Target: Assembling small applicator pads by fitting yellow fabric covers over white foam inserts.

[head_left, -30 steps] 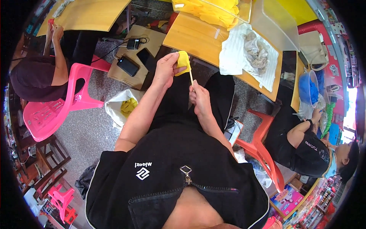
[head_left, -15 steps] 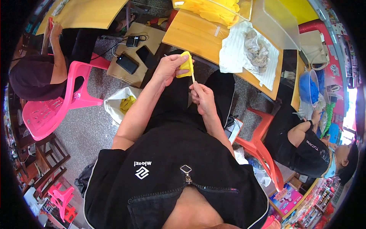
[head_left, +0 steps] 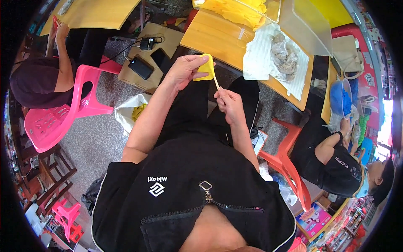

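Observation:
My left hand (head_left: 187,72) pinches a small piece of yellow cloth (head_left: 205,68) between thumb and fingers, above my lap. A thin pale stick-like strip (head_left: 216,80) runs down from the cloth's lower right edge. Its lower end is gripped by my right hand (head_left: 229,103), thumb against curled fingers. Whether the strip is a stick or part of the cloth, I cannot tell. The two hands are a short way apart, just short of the wooden table's (head_left: 214,40) near edge.
On the table, a clear bin holds yellow cloth pieces (head_left: 239,12), and a plastic bag of greyish-brown stuff (head_left: 284,59) lies on a white cloth (head_left: 256,54). A white bag (head_left: 126,111) stands by my left arm. Pink (head_left: 77,101) and orange (head_left: 285,159) chairs flank me. Two people sit nearby.
My right hand has moved slightly right and down along the pale strip, and more of its fingers show. The yellow cloth has shifted slightly up and turned a little in my left hand.

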Available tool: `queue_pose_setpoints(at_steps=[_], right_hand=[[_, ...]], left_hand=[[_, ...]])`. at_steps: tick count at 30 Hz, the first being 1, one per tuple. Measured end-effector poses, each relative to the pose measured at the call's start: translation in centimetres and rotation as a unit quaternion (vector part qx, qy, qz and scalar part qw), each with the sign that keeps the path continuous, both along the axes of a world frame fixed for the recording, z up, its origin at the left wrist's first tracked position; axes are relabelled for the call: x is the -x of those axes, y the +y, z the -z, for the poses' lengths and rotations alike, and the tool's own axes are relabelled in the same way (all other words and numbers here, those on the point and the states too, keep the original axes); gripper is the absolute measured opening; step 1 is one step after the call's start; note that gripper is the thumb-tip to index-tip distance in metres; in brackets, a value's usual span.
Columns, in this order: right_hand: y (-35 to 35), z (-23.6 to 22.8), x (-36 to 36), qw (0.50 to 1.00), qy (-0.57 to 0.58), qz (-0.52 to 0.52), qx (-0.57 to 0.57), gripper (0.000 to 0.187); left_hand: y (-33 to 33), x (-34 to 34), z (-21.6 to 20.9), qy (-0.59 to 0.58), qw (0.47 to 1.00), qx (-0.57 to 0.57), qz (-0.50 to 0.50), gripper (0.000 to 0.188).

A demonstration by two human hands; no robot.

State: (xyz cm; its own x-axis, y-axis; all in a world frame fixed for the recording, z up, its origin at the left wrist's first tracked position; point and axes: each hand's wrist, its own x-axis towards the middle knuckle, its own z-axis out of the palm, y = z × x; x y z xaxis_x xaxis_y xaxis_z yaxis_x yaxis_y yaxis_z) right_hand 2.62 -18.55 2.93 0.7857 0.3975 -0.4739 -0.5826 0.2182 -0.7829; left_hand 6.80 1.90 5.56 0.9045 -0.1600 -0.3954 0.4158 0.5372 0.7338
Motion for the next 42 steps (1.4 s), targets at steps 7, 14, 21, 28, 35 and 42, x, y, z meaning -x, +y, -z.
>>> queue_pose_setpoints(at_steps=[7,14,21,28,35,42], right_hand=[[0.0,0.1,-0.9,0.998,-0.029,-0.007,0.048,0.029],[0.7,0.6,-0.4,1.000,0.025,-0.001,-0.015,0.029],[0.9,0.7,-0.8,0.997,-0.029,-0.013,0.069,0.029],[1.8,2.0,0.3,0.997,0.035,0.051,-0.053,0.029],[-0.5,-0.8,-1.4,0.891,-0.301,0.085,0.330,0.023],[-0.9,-1.9,-0.5,0.821,-0.399,0.042,0.405,0.019]], left_hand=[[0.5,-0.1,0.4,-0.011,0.998,-0.029,0.060,0.035],[0.7,-0.3,0.7,-0.008,0.998,-0.008,0.059,0.035],[0.8,0.1,1.3,0.002,0.999,-0.003,0.047,0.035],[0.0,0.3,2.8,-0.009,0.990,0.139,-0.029,0.032],[0.2,0.4,1.3,0.019,0.992,-0.044,-0.114,0.039],[-0.5,0.4,1.1,-0.032,0.991,-0.088,-0.097,0.024]])
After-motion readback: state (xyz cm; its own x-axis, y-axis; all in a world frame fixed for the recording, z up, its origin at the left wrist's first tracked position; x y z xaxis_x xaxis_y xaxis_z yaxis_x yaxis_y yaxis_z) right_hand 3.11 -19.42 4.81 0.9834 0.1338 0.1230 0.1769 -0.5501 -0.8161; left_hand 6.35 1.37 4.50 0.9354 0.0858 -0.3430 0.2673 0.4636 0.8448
